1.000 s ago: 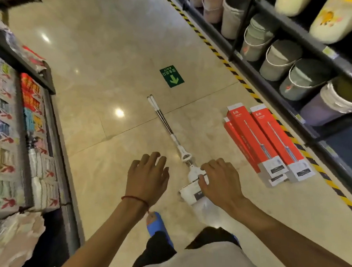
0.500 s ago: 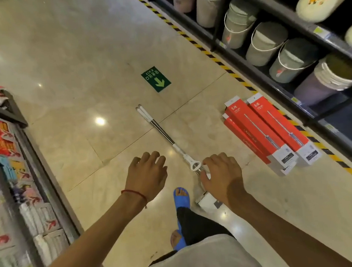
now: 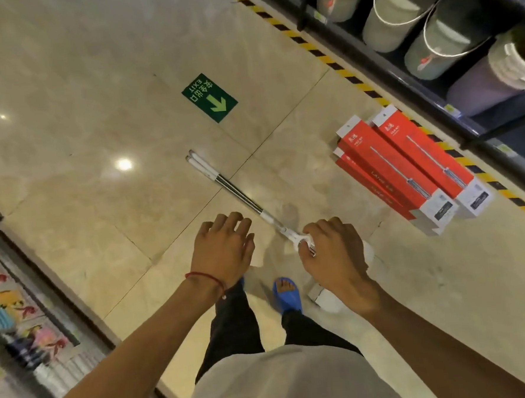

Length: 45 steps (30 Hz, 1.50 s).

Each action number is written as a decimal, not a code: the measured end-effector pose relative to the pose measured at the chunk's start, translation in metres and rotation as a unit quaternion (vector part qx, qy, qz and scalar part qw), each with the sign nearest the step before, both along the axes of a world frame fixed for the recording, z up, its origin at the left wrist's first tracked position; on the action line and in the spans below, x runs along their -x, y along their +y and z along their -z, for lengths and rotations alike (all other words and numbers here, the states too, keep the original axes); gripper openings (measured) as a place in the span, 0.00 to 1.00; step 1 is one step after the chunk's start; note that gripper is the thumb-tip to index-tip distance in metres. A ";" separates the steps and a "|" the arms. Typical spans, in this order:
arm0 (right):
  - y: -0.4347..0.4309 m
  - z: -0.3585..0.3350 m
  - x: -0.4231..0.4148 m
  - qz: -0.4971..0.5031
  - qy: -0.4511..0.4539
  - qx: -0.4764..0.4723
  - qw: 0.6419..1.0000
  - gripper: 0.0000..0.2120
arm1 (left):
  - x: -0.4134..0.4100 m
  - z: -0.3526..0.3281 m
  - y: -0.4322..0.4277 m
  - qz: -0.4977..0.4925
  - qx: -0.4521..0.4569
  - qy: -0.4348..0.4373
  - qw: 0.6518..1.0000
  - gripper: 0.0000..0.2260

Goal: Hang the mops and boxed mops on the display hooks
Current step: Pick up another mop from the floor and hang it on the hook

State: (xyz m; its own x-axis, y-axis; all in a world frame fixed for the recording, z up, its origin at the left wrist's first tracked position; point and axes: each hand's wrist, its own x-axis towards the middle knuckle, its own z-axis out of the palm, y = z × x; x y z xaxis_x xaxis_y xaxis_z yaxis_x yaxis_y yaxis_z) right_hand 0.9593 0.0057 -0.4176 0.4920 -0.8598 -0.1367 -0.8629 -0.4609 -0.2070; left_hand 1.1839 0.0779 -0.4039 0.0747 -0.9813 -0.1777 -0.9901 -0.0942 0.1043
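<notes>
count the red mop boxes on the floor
3: two side by side on top, the left box and the right box, and a lower box showing beneath their left edge. Others may be hidden underneath.

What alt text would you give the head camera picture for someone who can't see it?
Seen from above, a person's right hand grips the white fitting of a mop lying on a shop floor, while the left hand hovers open beside it. Red boxed mops lie stacked to the right, near shelved buckets.
</notes>
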 end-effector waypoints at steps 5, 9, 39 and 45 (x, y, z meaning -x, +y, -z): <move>-0.016 0.042 -0.036 0.072 0.004 0.004 0.997 0.08 | -0.047 0.049 -0.051 0.061 -0.024 0.027 0.997 0.11; -0.027 0.083 -0.055 0.117 0.044 -0.060 0.990 0.10 | -0.072 0.098 -0.085 0.120 -0.028 0.024 0.992 0.10; -0.058 0.664 -0.027 0.167 0.108 -0.324 0.925 0.25 | -0.064 0.638 -0.103 0.216 -0.152 0.008 0.965 0.15; -0.071 0.655 -0.023 0.181 0.091 -0.405 0.892 0.27 | -0.066 0.616 -0.109 0.095 -0.230 0.051 0.967 0.17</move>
